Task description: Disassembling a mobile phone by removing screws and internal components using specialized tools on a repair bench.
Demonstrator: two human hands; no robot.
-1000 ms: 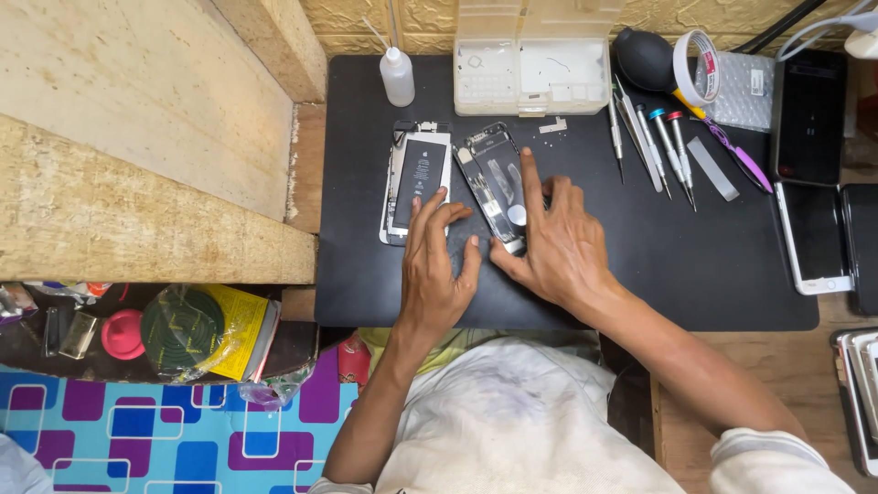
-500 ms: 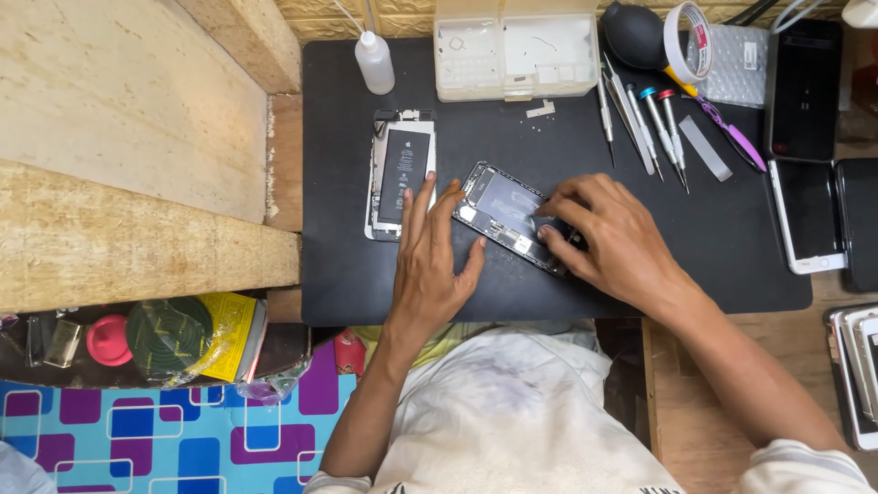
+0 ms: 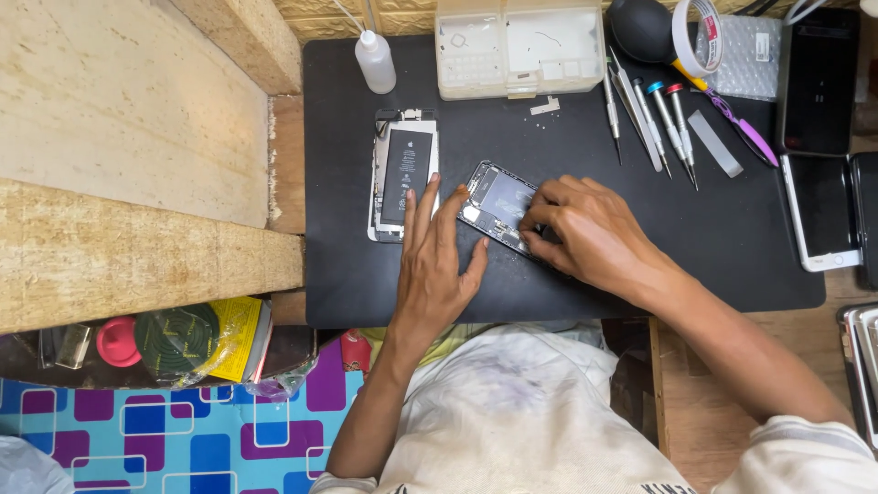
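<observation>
On a black work mat (image 3: 585, 274) lie two opened phone parts. A phone body with a black battery (image 3: 404, 174) lies upright at the left. A second opened phone frame (image 3: 498, 203) lies tilted beside it. My left hand (image 3: 439, 265) rests flat on the mat, fingers spread, fingertips touching the tilted frame's left end and the edge of the battery phone. My right hand (image 3: 590, 233) covers the frame's right end, fingers curled and pinching at something on it; what the fingertips hold is hidden.
A white parts box (image 3: 521, 50) and squeeze bottle (image 3: 375, 59) stand at the mat's back. Screwdrivers and tweezers (image 3: 654, 114), a tape roll (image 3: 700, 37) and a black blower (image 3: 640, 27) lie back right. More phones (image 3: 819, 215) sit at right. Wooden boards (image 3: 128, 165) bound the left.
The opened frame has turned from upright to tilted and moved right. My right hand slid to its right end; my left hand stays flat beside it.
</observation>
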